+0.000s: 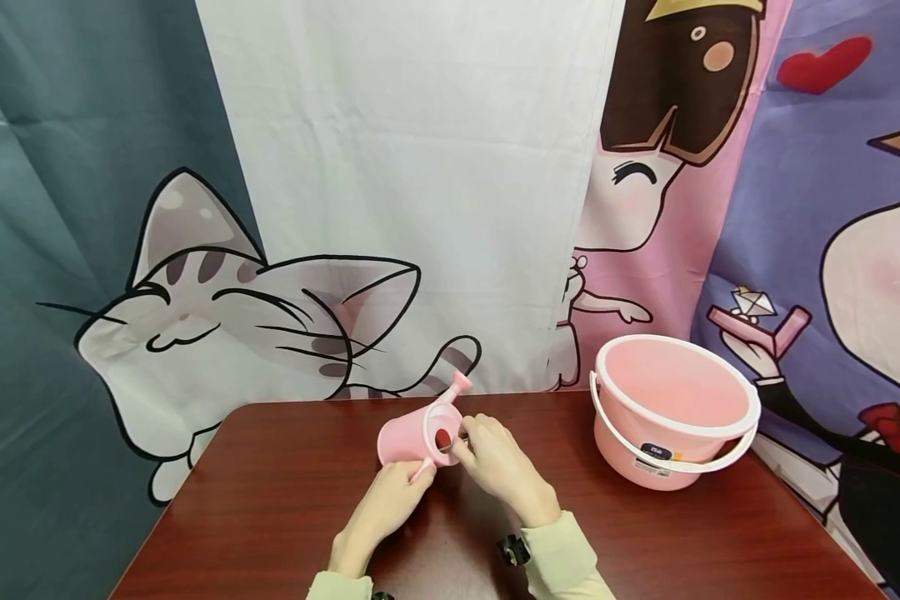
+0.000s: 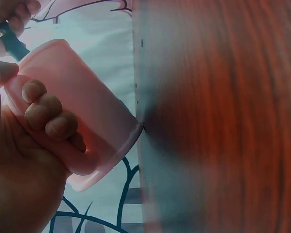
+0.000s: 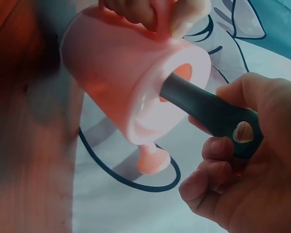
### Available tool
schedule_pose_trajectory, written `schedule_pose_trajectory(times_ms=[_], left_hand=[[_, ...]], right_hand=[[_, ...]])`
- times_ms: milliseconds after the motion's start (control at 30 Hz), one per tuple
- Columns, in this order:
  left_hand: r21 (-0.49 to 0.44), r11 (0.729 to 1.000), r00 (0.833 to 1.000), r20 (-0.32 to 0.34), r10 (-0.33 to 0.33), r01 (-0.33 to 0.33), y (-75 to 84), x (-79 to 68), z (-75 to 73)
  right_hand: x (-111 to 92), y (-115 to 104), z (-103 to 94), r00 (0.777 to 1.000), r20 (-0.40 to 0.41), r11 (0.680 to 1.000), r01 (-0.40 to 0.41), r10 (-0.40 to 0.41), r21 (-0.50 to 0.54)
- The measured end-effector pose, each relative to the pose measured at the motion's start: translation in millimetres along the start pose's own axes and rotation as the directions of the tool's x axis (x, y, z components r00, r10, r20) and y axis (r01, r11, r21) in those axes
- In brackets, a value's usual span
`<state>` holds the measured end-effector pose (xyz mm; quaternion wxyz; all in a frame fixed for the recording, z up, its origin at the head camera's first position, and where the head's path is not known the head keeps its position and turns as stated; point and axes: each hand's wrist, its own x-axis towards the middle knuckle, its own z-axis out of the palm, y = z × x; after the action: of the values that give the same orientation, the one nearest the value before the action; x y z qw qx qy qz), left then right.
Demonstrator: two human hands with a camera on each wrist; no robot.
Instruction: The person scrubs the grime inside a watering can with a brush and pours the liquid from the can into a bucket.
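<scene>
A pink watering can (image 1: pixel 403 440) is tilted over the table, its opening turned toward my right hand and its spout (image 1: pixel 447 395) pointing up and away. My left hand (image 1: pixel 392 498) grips the can by its handle, with the fingers curled round it in the left wrist view. In my right hand (image 1: pixel 504 467) is a tool with a dark green handle (image 3: pixel 203 108) that has a hole at its end. This handle reaches into the can's opening, where a reddish oval shows. The tool's working end is hidden inside, so I cannot tell its kind.
A pink bucket (image 1: pixel 621 443) with a white rim and a lowered white carrying handle stands at the right on the brown wooden table (image 1: pixel 255 508). Behind the table's far edge hangs a cartoon-printed cloth (image 1: pixel 420 125).
</scene>
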<state>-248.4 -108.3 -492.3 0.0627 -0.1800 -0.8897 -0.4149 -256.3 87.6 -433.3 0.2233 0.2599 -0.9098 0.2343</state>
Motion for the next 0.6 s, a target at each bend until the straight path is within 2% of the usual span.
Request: schedule_pose_trajectory(times_ms=[333, 600], left_hand=[[-0.003, 1.0, 1.0, -0.001, 0.011, -0.011, -0.2, -0.2, -0.3], [0.014, 1.0, 1.0, 0.01, 0.027, -0.027, -2.6, 1.3, -0.9]], right_hand=[[-2.3, -1.3, 12.6, 1.0, 0.021, 0.999, -0.006, 0.006, 0.032], [-1.5, -0.1, 18.9, 0.999, -0.029, 0.999, 0.035, -0.035, 0.007]])
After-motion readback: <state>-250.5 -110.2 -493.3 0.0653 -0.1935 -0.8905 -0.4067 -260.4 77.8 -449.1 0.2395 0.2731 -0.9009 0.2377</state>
